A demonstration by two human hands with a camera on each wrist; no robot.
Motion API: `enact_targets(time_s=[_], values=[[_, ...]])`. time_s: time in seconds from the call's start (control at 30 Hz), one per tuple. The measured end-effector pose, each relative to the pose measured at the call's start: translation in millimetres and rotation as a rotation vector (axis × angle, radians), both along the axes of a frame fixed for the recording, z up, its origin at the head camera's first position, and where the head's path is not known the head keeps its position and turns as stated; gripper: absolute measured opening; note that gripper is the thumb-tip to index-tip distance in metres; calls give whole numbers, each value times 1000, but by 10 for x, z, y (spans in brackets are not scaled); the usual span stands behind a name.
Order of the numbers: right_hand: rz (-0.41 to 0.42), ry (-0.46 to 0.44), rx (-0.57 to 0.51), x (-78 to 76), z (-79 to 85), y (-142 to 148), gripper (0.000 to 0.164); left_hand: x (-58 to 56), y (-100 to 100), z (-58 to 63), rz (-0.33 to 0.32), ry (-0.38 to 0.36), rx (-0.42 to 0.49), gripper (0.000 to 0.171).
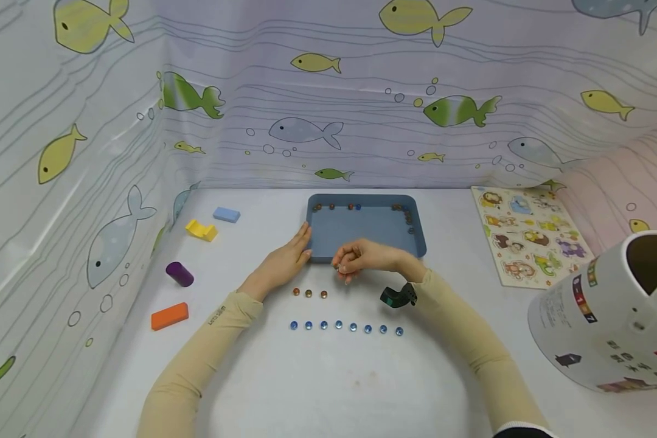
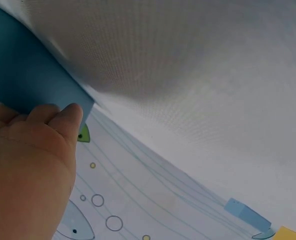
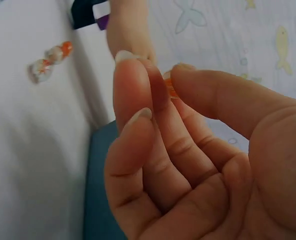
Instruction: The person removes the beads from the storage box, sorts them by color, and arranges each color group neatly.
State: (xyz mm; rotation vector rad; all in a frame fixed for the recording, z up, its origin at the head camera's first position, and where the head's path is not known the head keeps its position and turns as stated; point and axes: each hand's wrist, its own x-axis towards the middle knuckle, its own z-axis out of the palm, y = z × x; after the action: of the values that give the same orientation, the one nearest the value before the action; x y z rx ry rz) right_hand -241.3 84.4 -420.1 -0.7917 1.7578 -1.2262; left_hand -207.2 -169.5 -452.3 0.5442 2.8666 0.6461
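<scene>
My right hand (image 1: 365,255) pinches an orange marble (image 3: 170,86) between thumb and fingers, just in front of the near rim of a blue-grey tray (image 1: 361,234). My left hand (image 1: 285,261) lies along the tray's left side, fingers fairly straight and touching its wall, as the left wrist view also shows. Inside the tray, brown, orange and blue marbles sit along the far edge and in the right corner. On the white table, three orange-brown marbles (image 1: 308,293) form a short row near my left wrist. Closer to me runs a row of several blue marbles (image 1: 338,325).
At the left are a light blue block (image 1: 227,215), a yellow block (image 1: 201,230), a purple cylinder (image 1: 179,274) and an orange block (image 1: 170,316). An animal picture board (image 1: 531,237) lies at the right, behind a large white bucket (image 1: 586,328). Fish-print curtains surround the table.
</scene>
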Motion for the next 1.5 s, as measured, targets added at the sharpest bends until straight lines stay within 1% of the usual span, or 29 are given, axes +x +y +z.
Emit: enact_targets(time_s=[0.2,0.4,0.53,0.8,0.9,1.0,1.13,1.23,1.37,1.5], values=[[74,-15,34,72,-125,-1,28,-9,-16,-10,-6,4,-5,60],[106,15,115,119,-249,-55,17,-6,-7,-7,-9,8,-1,60],[104,40,162,159,-291,-83,15,2,5,3,-9,3,0,60],[82,142,223,197,-359,-123,9,-3,10,11,-7,17,-6,60],[72,157,241,204,-366,-141,8,-4,13,18,-2,9,-7,60],[64,145,246,206,-374,-142,9,4,12,18,3,-1,-3,60],[63,110,227,192,-351,-113,13,15,9,16,2,-2,6,60],[71,71,197,160,-300,-75,16,23,8,10,-3,-3,1,60],[71,34,137,84,-160,-24,23,23,6,14,-6,-6,2,61],[40,40,90,-11,30,17,31,13,5,20,-6,-5,9,60]])
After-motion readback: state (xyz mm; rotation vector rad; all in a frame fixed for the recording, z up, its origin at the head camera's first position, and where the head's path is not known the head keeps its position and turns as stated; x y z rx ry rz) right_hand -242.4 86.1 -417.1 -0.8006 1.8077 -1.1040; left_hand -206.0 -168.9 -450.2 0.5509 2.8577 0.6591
